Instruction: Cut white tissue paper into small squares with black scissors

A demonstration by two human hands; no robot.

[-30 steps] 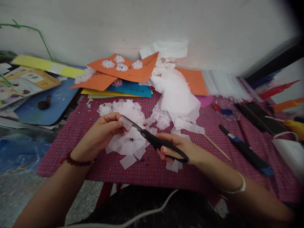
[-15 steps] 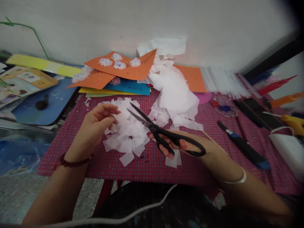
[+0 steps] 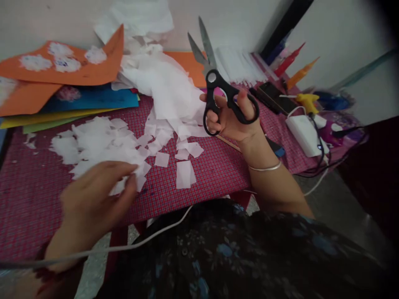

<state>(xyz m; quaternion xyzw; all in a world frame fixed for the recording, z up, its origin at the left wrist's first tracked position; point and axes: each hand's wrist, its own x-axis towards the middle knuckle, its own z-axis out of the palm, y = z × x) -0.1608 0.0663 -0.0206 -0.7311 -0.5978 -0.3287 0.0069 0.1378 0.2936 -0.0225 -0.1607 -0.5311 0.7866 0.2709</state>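
Note:
My right hand holds a pair of black-handled scissors, fingers through the loops, blades parted and pointing up toward the wall. Below it to the left, my left hand hovers low at the near edge of a heap of white paper squares. Its thumb and fingers are apart, and I see nothing between them. A few loose squares lie on the red checked cloth between the hands. Behind them, a larger crumpled sheet of thin white paper spreads back to the wall.
Orange card with white paper puffs rests on blue and yellow sheets at the back left. A bundle of white sticks lies at the back. On the right are a white box-like device, a yellow glue gun and cables.
The view has swung right. My right hand has lifted the scissors and turned their blades upward, and the blades are wider apart. My left hand has moved nearer to me.

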